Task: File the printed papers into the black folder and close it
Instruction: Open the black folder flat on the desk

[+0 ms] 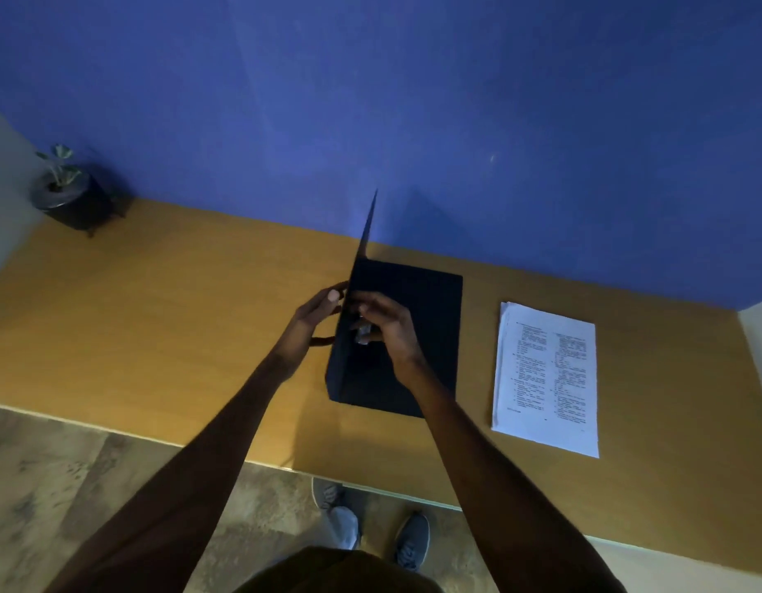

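On the desk [156, 327], black folder [417, 336] between hands, left hand [315, 318] gripping cover, right hand [383, 323] pinching clip [364, 333].

1. Both bare arms reach forward, nearly straight, converging.
2. Left hand [313, 314]: fingers curled, thumb up, pinching a thin upright edge.
3. Right hand [381, 321]: palm down, fingers bent around a small shiny piece; grip unclear.
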`<action>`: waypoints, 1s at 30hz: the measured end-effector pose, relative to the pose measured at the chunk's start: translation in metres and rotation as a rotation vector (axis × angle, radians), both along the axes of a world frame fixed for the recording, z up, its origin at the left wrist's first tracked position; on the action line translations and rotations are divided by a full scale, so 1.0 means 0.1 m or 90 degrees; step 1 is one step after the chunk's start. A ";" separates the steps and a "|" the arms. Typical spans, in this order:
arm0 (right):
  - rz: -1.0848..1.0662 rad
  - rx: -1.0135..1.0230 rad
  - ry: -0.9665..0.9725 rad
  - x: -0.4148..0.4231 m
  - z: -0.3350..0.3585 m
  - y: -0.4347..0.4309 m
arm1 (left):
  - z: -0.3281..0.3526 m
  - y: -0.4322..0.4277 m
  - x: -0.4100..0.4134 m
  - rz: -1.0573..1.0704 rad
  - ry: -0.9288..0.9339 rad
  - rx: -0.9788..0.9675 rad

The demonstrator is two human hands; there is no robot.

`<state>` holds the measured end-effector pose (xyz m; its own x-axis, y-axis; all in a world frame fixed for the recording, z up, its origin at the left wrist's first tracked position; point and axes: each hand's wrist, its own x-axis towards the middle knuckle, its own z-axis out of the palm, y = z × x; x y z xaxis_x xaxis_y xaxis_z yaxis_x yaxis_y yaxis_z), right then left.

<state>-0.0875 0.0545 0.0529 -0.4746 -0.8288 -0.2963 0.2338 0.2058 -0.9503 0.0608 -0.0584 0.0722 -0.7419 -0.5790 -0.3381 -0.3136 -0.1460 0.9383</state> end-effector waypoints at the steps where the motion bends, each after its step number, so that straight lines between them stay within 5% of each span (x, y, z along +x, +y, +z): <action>1: 0.035 0.019 0.021 0.10 -0.02 -0.08 | 0.02 -0.09 0.09 0.012 0.003 -0.003; 7: 0.154 0.154 0.220 0.57 -0.22 -0.45 | -0.04 -0.67 0.64 0.190 -0.003 -0.057; 15: 0.416 0.287 0.583 0.89 -0.59 -0.74 | -0.45 -1.20 0.96 0.268 -0.228 -0.162; 30: 0.427 0.376 0.643 1.21 -1.05 -0.80 | -1.03 -1.16 0.78 0.020 -0.540 -0.229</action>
